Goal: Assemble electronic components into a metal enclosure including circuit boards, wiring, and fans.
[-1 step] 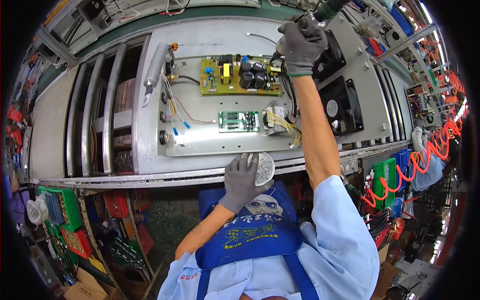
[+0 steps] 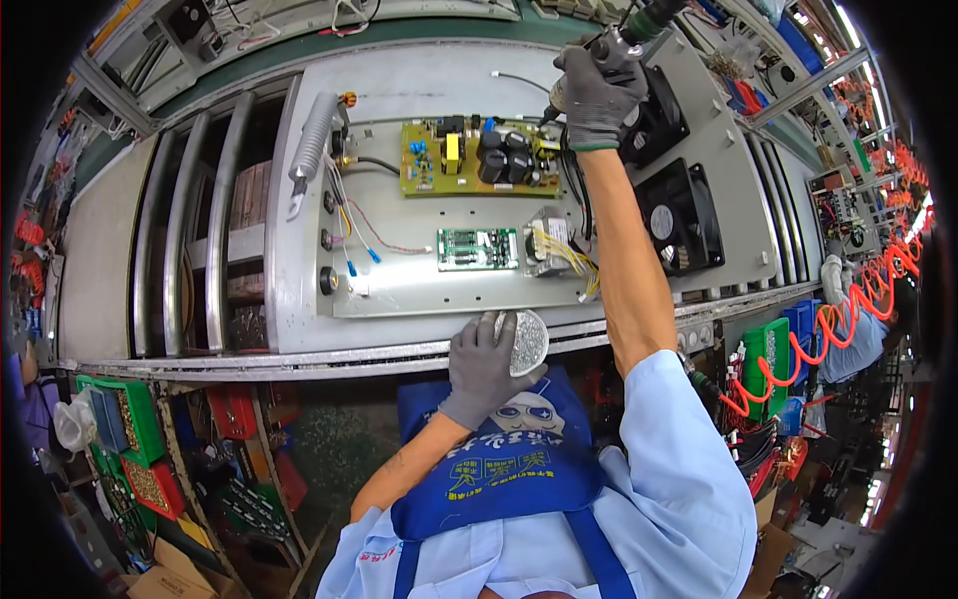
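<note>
My left hand (image 2: 481,367), in a grey glove, is wrapped round a shallow round tub (image 2: 530,342) full of small silvery pieces, probably screws. It rests at the bench's front edge. Reaching far forward, my gloved right hand (image 2: 599,98) grips a powered screwdriver (image 2: 639,28) with a dark green body; its tip is hidden. Under that hand lies a grey metal chassis plate (image 2: 399,292). It carries a yellow-green circuit board (image 2: 424,184) with black capacitors, a smaller green board (image 2: 478,250), and a transformer (image 2: 547,246) with yellow wires. Two black fans (image 2: 681,215) stand right of my forearm.
A ribbed silver resistor (image 2: 316,140) and loose wires with blue terminals (image 2: 374,257) lie at the plate's left. Metal rollers (image 2: 228,215) run further left. Green bins (image 2: 766,367) and a red coiled air hose (image 2: 833,334) sit at the right, below bench level.
Almost nothing differs. My right hand and the screwdriver stay over the far part of the plate, with the left hand still on the tub; the whole view sits very slightly lower.
</note>
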`<state>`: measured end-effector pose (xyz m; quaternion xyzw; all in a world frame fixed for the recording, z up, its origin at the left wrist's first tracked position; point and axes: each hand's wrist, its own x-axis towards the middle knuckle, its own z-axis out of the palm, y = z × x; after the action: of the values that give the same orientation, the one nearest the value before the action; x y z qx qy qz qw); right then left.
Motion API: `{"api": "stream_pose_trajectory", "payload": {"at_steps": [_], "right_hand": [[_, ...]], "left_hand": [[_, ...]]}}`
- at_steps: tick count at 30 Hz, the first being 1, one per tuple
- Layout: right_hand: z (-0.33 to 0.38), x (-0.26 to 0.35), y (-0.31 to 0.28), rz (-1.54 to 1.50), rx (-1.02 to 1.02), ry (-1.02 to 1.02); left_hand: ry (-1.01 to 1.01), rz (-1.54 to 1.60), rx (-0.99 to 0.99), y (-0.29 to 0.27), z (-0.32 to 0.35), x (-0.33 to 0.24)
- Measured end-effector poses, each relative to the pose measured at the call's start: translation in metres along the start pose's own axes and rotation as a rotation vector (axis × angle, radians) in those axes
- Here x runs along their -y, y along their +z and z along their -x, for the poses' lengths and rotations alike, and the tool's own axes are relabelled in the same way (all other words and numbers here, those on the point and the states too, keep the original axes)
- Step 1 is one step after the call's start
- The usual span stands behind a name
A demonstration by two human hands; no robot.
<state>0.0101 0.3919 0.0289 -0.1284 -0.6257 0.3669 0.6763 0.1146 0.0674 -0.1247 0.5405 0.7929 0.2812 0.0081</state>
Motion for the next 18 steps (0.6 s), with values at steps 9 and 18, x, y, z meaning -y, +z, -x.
{"api": "stream_pose_trajectory", "payload": {"at_steps": [9, 18], "right_hand": [[-0.008, -0.080, 0.000, 0.104, -0.175, 0.197], [0.003, -0.086, 0.003, 0.331, -0.165, 0.249]], "left_hand": [[-0.004, -0.004, -0.007, 0.004, 0.002, 0.003], [0.002, -0.032, 0.019, 0.002, 0.002, 0.003]]}}
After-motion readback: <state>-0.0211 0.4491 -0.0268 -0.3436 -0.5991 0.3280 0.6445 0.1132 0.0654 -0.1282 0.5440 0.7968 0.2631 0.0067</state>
